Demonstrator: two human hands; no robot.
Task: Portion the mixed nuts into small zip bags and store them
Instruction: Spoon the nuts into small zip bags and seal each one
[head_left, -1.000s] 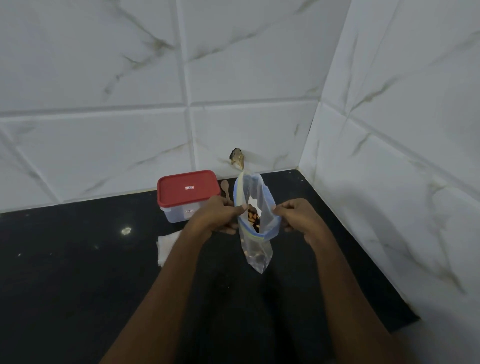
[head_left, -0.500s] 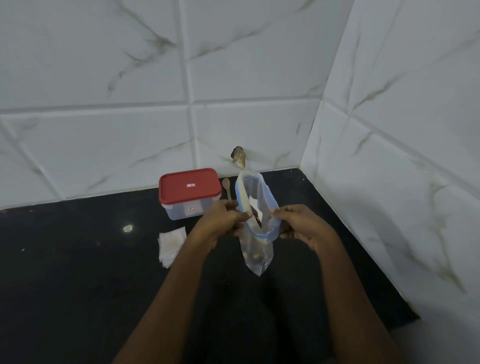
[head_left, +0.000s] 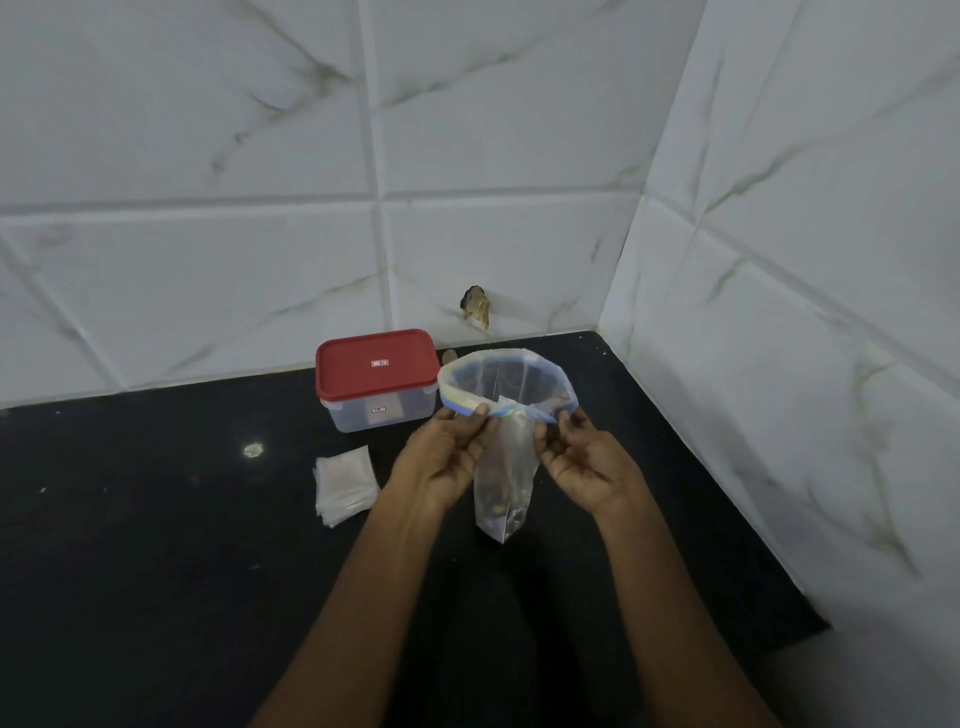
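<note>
- While the left hand (head_left: 447, 457) pinches the near-left rim of the zip bag (head_left: 506, 467) and the right hand (head_left: 587, 467) pinches the near-right rim, the mouth is spread into a wide ring and the bag hangs between them above the desk (head_left: 156, 545).
- Grip is fingertip and thumb only on each side; neither hand holds anything else.
- Contents: a small heap of nuts (head_left: 500, 512) low in the bottom corner, empty film above. Cannot tell whether the bottom touches the desk.
- Slip risk: thin slick film, held at two near-side points. If one pinch lets go, the rim folds, the bag swings and the nuts may tip out.
- No free hand: scooping or pouring means releasing one side, and the mouth would likely collapse just when it must gape.
- Behind and just left of the bag stands the box (head_left: 376, 405), red lid (head_left: 376, 361) on. Opening it one-handed could drag it across the desk or knock the hanging bag.
- Seal risk: a crumb or nut caught in the blue zip strip would stop it closing; stored nuts would go stale.
- Spares: stack of flat clear bags (head_left: 345, 480) lies on the desk near the left wrist; a careless forearm sweep would scatter it.
</note>
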